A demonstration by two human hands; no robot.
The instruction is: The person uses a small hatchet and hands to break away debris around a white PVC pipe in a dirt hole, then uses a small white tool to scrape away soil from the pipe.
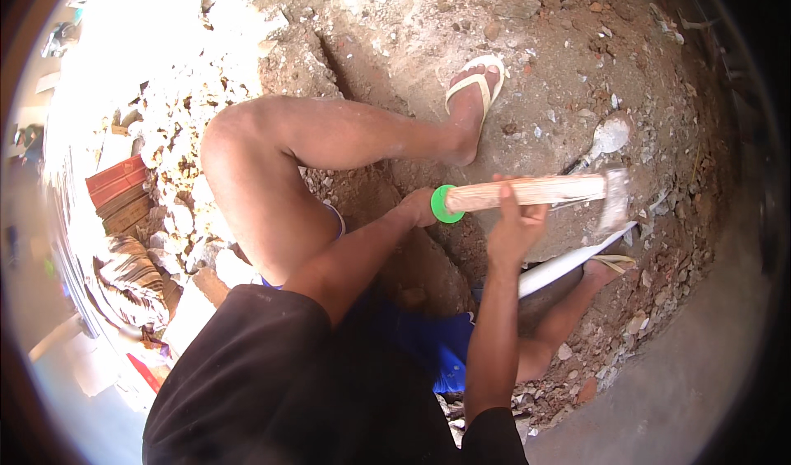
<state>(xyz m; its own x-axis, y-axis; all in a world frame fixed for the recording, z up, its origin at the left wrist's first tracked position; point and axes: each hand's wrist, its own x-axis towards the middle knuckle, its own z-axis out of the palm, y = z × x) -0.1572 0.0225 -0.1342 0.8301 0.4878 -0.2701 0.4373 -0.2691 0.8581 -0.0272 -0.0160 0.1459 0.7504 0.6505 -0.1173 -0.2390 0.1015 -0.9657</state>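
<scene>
A hammer (pixel 534 191) with a pale wooden handle lies level across the front of me, its metal head (pixel 614 200) smeared by motion at the right. My right hand (pixel 519 227) is closed around the middle of the handle. At the handle's left end sits a green disc (pixel 446 204), and just behind it my left hand (pixel 418 207) is closed in line with the handle. Its fingers are partly hidden. Beyond the hammer head, a whitish spoon-shaped tool (pixel 610 135) lies on the dirt. A long white strip (pixel 568 262) slants below my right hand.
My feet in pale flip-flops (pixel 479 90) rest on uneven, stony ground (pixel 568 69). A groove (pixel 329 61) runs through the dirt. Broken rubble (pixel 185 168), a red block-shaped thing (pixel 115 180) and a striped cloth-like bundle (pixel 132 275) are at the left.
</scene>
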